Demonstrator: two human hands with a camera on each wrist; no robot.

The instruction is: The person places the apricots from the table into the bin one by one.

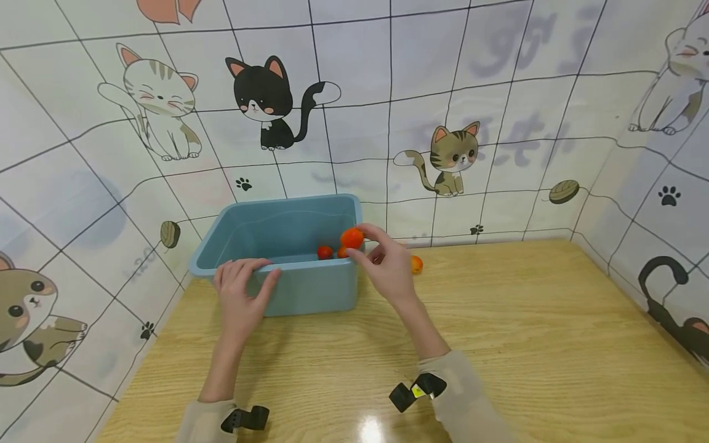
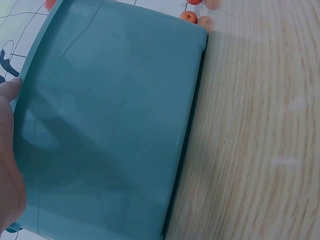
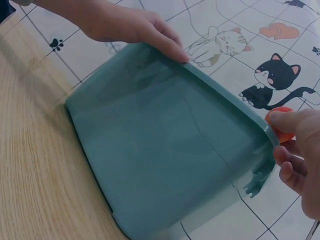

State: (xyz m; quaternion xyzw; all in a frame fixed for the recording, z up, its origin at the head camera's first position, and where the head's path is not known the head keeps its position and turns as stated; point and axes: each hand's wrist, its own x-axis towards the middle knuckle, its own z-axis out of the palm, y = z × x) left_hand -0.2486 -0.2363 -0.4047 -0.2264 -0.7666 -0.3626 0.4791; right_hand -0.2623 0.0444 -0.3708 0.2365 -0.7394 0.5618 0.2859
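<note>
A blue-green plastic bin (image 1: pixel 310 292) stands against the wall at the back left of the table. My left hand (image 1: pixel 240 295) grips its front rim, fingers over the edge and thumb on the outer side. Between thumb and fingers, my right hand (image 1: pixel 390 264) pinches a glossy red-orange tomato (image 1: pixel 352 238) at the bin's right front corner; the right wrist view shows this tomato (image 3: pixel 283 125) partly covered by the thumb. Inside the bin lie a red tomato (image 1: pixel 324 252) and another (image 1: pixel 343 253), partly hidden by the front wall and hand.
Behind my right hand, outside the bin, an orange round fruit (image 1: pixel 416 264) rests on the wooden table (image 1: pixel 526 326); it is partly hidden. A wall covering (image 1: pixel 365 98) printed with cats rises behind the table and on both sides.
</note>
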